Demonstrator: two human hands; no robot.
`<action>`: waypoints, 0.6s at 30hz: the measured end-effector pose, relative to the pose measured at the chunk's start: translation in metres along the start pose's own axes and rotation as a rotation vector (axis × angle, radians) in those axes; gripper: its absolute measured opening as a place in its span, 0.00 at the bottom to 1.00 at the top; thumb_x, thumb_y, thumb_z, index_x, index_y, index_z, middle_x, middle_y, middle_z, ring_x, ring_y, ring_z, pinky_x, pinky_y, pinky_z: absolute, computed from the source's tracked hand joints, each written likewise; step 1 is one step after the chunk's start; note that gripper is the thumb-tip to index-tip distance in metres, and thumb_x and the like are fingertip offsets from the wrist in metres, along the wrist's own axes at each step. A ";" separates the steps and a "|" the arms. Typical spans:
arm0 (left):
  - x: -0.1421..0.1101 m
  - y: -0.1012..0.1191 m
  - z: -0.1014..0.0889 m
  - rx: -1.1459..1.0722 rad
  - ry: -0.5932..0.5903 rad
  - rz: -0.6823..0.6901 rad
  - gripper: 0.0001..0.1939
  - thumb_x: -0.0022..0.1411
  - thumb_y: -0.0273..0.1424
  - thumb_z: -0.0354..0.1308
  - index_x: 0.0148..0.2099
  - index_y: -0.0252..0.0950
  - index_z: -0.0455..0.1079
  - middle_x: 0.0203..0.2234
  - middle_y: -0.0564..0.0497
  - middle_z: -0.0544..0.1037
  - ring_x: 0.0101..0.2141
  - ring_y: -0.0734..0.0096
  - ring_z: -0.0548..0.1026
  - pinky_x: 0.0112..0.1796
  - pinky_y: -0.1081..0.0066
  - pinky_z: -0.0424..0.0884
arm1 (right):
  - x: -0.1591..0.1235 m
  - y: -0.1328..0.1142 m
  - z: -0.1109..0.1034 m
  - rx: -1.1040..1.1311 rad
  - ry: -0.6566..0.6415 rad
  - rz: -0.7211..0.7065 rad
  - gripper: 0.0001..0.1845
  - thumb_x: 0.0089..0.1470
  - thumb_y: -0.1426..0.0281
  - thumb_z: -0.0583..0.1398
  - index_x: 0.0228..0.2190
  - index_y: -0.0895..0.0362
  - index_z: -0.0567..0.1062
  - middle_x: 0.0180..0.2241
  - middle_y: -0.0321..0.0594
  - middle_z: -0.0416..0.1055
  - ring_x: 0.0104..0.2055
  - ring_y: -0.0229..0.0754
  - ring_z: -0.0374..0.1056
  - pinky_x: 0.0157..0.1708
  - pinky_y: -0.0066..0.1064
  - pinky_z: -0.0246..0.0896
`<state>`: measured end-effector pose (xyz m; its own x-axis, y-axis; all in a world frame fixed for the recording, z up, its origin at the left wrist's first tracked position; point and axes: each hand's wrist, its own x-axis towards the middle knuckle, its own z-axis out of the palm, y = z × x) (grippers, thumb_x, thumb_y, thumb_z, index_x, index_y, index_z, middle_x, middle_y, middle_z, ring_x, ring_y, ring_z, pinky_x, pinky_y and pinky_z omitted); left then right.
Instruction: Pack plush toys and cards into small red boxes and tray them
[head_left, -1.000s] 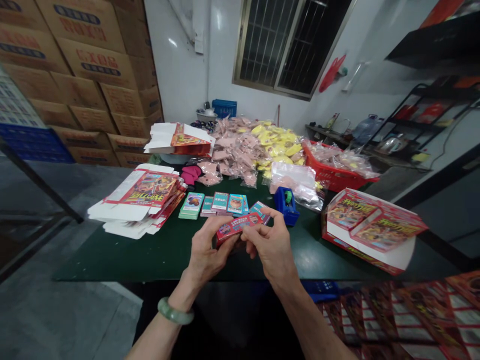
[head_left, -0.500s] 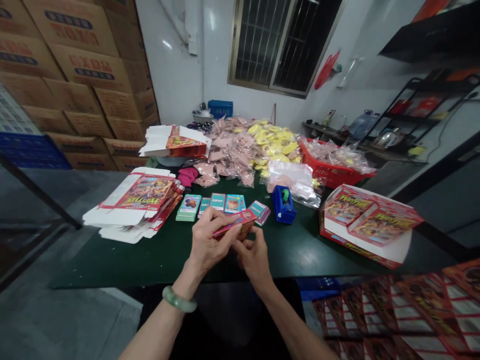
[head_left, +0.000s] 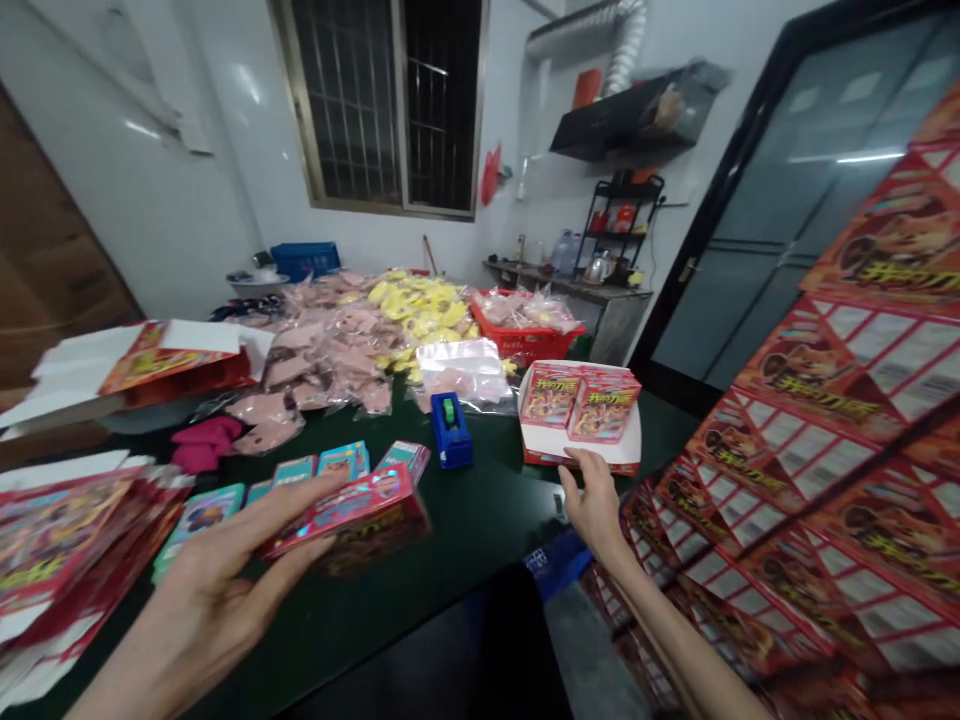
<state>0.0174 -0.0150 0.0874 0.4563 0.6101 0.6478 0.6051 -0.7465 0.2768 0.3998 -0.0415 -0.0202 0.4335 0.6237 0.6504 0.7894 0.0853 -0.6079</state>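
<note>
My left hand [head_left: 217, 590] pinches a small red printed card box [head_left: 375, 520] between thumb and fingers, above the table's front left. Behind it lie several stacks of cards, among them a green-edged stack [head_left: 196, 520] and a purple-edged stack [head_left: 405, 458]. Off to the right, my right hand [head_left: 598, 508] holds nothing, its thumb and fingers apart. Its fingertips are at the front edge of a display box [head_left: 544, 442]; whether they touch it I cannot tell. Two visible groups of red printed boxes [head_left: 604, 405] stand inside that display box.
A blue tape dispenser [head_left: 451, 435] stands mid-table. Bagged pink pieces [head_left: 330, 345] and yellow pieces [head_left: 420, 310] are heaped behind, beside a red basket [head_left: 529, 343]. Flattened cartons [head_left: 67, 540] lie at left. Stacked red display boxes [head_left: 817, 370] rise at right.
The view has swung right. My right hand has left the small card box and moved right to the display box. My left hand keeps hold of the card box alone.
</note>
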 end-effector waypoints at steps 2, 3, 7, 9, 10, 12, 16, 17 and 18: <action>0.038 0.029 0.023 -0.123 0.008 0.119 0.19 0.60 0.36 0.55 0.54 0.49 0.65 0.44 0.55 0.77 0.42 0.67 0.77 0.43 0.68 0.74 | 0.025 0.020 -0.009 -0.075 0.079 -0.032 0.18 0.53 0.65 0.53 0.43 0.61 0.70 0.46 0.55 0.66 0.52 0.54 0.60 0.50 0.49 0.54; 0.058 0.043 0.037 -0.184 0.002 0.191 0.17 0.60 0.33 0.55 0.53 0.47 0.66 0.44 0.53 0.77 0.42 0.68 0.76 0.43 0.70 0.73 | 0.041 0.027 -0.012 -0.143 0.100 -0.062 0.19 0.55 0.65 0.51 0.45 0.61 0.70 0.48 0.55 0.65 0.53 0.53 0.58 0.51 0.48 0.53; 0.133 0.084 0.113 -0.373 0.004 0.384 0.17 0.61 0.25 0.53 0.52 0.41 0.68 0.45 0.48 0.75 0.45 0.70 0.74 0.44 0.72 0.72 | 0.113 0.050 -0.025 -0.567 0.033 -0.187 0.23 0.59 0.68 0.46 0.53 0.63 0.64 0.57 0.55 0.57 0.59 0.53 0.51 0.52 0.45 0.51; 0.163 0.092 0.155 -0.419 -0.037 0.448 0.17 0.62 0.24 0.51 0.52 0.38 0.68 0.45 0.46 0.74 0.45 0.70 0.73 0.45 0.70 0.71 | 0.143 0.064 -0.031 -0.648 -0.043 -0.209 0.22 0.60 0.69 0.46 0.53 0.62 0.65 0.57 0.54 0.59 0.59 0.52 0.52 0.50 0.44 0.51; 0.175 0.094 0.176 -0.411 -0.074 0.468 0.17 0.62 0.23 0.50 0.53 0.38 0.67 0.45 0.45 0.73 0.45 0.69 0.73 0.45 0.69 0.71 | 0.153 0.071 -0.033 -0.655 -0.080 -0.223 0.21 0.59 0.69 0.47 0.52 0.61 0.67 0.56 0.52 0.62 0.58 0.52 0.54 0.49 0.42 0.53; 0.194 0.093 0.213 -0.377 -0.109 0.478 0.18 0.62 0.23 0.48 0.53 0.38 0.67 0.45 0.45 0.73 0.44 0.68 0.72 0.43 0.67 0.71 | 0.166 0.084 -0.037 -0.656 -0.147 -0.256 0.19 0.60 0.68 0.47 0.48 0.58 0.70 0.52 0.49 0.67 0.54 0.49 0.59 0.45 0.39 0.55; 0.222 0.082 0.262 -0.261 -0.171 0.463 0.18 0.62 0.22 0.47 0.50 0.38 0.70 0.38 0.47 0.73 0.37 0.68 0.72 0.38 0.67 0.71 | 0.165 0.101 -0.041 -0.678 -0.196 -0.291 0.20 0.61 0.67 0.46 0.49 0.59 0.70 0.52 0.48 0.67 0.54 0.48 0.59 0.46 0.38 0.53; 0.228 0.079 0.269 -0.227 -0.180 0.451 0.17 0.61 0.23 0.48 0.50 0.38 0.70 0.36 0.47 0.72 0.36 0.68 0.71 0.37 0.67 0.70 | 0.163 0.103 -0.042 -0.683 -0.200 -0.296 0.21 0.61 0.67 0.45 0.49 0.59 0.69 0.53 0.48 0.66 0.54 0.47 0.59 0.47 0.37 0.53; 0.233 0.077 0.275 -0.193 -0.182 0.434 0.17 0.61 0.23 0.48 0.49 0.39 0.71 0.36 0.47 0.71 0.37 0.67 0.70 0.37 0.66 0.69 | 0.160 0.104 -0.042 -0.687 -0.204 -0.300 0.21 0.62 0.67 0.45 0.50 0.59 0.69 0.53 0.47 0.66 0.55 0.47 0.59 0.47 0.37 0.53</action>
<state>0.3498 0.1427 0.0646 0.7557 0.2566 0.6026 0.2111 -0.9664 0.1468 0.5697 0.0345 0.0405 0.1223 0.7864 0.6055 0.9816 -0.1860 0.0433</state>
